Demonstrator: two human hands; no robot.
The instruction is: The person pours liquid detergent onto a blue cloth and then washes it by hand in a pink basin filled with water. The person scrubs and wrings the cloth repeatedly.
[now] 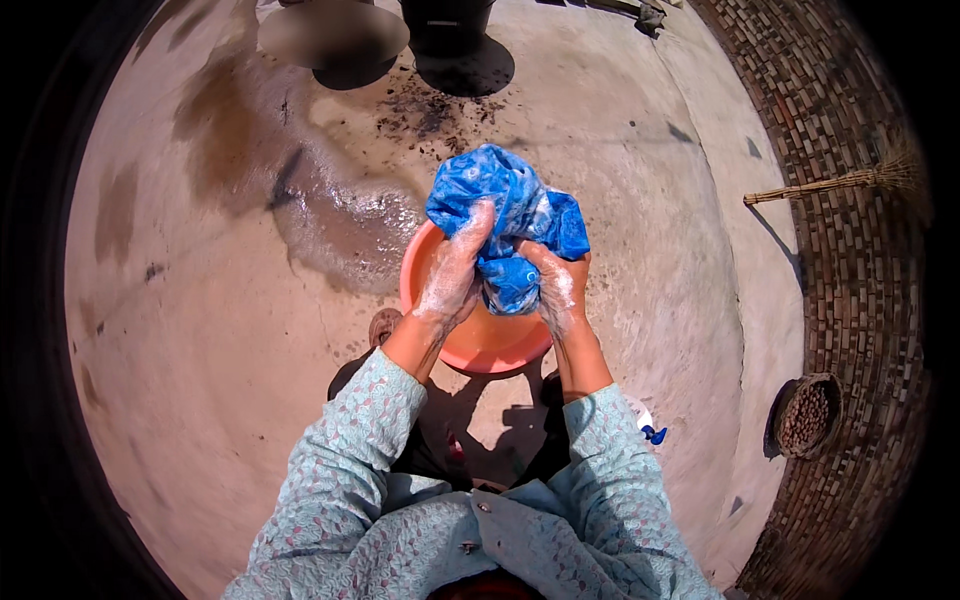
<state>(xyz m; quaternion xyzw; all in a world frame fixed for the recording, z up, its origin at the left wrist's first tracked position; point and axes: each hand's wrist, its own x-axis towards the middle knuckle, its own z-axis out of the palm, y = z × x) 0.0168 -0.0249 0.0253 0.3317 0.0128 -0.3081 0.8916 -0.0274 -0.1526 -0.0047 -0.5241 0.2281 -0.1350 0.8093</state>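
A bunched blue cloth point(490, 190), wet and streaked with white suds, is held up over an orange-pink plastic basin point(478, 360). My left hand point(458, 268) grips its left side, with suds on the skin. On the other side my right hand point(556, 285) is closed round the cloth, also sudsy. Part of the cloth bulges down between my two hands. The basin stands on the ground in front of me, and the cloth and hands hide much of its inside.
A soapy puddle point(350, 225) spreads left of the basin. Beyond it stand a dark bucket point(445, 25) and a blurred round thing point(333, 35). By the brick paving point(850, 300) at right are a broom point(830, 188) and a basket point(836, 385) of small brown lumps. A blue-capped container point(653, 435) sits near my right sleeve.
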